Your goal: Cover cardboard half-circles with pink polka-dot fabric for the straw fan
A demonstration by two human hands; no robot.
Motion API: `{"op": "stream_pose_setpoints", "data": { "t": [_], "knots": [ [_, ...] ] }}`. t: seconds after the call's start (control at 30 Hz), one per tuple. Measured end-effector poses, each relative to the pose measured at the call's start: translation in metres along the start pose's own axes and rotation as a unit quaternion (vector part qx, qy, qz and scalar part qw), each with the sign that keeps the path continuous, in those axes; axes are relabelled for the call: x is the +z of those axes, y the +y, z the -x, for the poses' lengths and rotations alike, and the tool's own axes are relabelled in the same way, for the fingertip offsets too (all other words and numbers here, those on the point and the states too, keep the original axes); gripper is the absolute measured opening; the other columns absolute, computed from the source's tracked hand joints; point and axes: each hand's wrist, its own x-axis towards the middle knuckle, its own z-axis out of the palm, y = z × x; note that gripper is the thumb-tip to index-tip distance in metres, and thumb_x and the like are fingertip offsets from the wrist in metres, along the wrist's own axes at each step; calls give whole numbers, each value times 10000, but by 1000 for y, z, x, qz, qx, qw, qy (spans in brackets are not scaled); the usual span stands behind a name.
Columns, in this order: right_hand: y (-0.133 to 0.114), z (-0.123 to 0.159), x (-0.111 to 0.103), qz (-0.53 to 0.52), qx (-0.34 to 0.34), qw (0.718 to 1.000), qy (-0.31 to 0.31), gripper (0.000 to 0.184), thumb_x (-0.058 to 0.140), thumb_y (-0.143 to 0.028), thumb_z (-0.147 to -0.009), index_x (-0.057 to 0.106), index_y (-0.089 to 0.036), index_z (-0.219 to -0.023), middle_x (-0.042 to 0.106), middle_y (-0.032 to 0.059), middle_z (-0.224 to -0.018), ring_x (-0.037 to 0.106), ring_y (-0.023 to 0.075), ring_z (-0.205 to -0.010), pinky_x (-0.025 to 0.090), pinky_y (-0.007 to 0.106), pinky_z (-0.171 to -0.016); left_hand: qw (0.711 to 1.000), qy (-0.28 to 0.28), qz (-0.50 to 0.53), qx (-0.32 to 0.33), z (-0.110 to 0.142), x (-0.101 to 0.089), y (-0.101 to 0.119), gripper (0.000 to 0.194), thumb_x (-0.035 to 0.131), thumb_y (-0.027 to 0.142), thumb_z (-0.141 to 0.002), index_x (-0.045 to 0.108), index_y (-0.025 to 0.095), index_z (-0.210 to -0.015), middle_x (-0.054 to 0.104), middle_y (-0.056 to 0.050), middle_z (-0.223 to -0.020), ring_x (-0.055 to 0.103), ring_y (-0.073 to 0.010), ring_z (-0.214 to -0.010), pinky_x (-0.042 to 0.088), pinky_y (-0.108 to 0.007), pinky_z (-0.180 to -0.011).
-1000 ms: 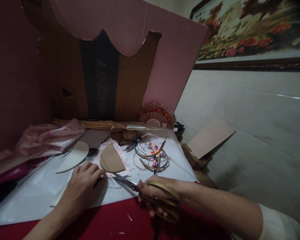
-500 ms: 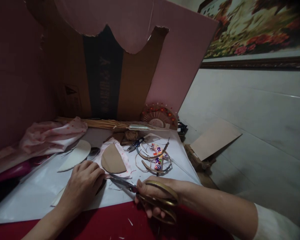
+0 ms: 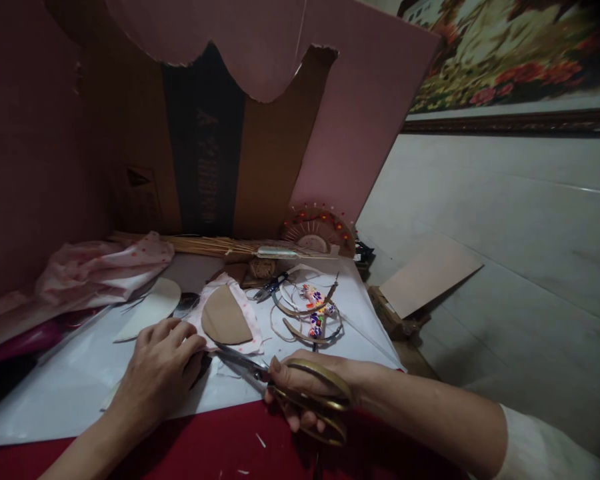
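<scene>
My right hand (image 3: pixel 305 390) grips a pair of scissors (image 3: pixel 247 367) by its gold handles. The blades point left, their tips at the lower edge of a pink dotted fabric piece (image 3: pixel 257 330). On that fabric lies a tan half-round cardboard piece (image 3: pixel 227 317), with a narrow margin of cloth around it. My left hand (image 3: pixel 165 360) is closed at the fabric's lower left corner, its fingertips bent over the edge and partly hidden. Left of it rests a white half-round piece (image 3: pixel 153 310).
Wire cutters (image 3: pixel 270 288), curved strips (image 3: pixel 300 313) and a colourful patterned ornament (image 3: pixel 317 313) lie to the right. Behind are thin sticks (image 3: pixel 205 247) and a fan-shaped piece with pins (image 3: pixel 317 230). Crumpled dotted fabric (image 3: pixel 100 270) lies left, and a tall cardboard panel (image 3: pixel 275 147) stands behind.
The scissors and my right hand have shifted slightly left and up along the fabric's lower edge. My left hand keeps its place at the corner.
</scene>
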Motion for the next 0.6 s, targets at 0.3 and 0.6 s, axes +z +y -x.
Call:
{"op": "stream_pose_setpoints", "data": {
  "t": [0.3, 0.6],
  "knots": [
    [-10, -11, 7, 9, -37, 999, 15, 645, 409, -769, -864, 577, -146, -861, 568, -28, -559, 452, 54, -343, 407, 163, -336, 999, 19, -34, 36, 0, -4, -3, 106, 614, 136, -833, 682, 216, -818, 686, -71, -854, 565, -341, -905, 402, -487, -750],
    [-11, -25, 5, 31, -15, 999, 13, 616, 361, -711, -922, 588, -143, -860, 577, -11, -576, 480, 80, -354, 426, 197, -342, 998, 26, -38, 35, -2, -6, -3, 146, 600, 122, -834, 709, 219, -832, 689, -70, -834, 574, -334, -883, 390, -480, -752]
  ]
}}
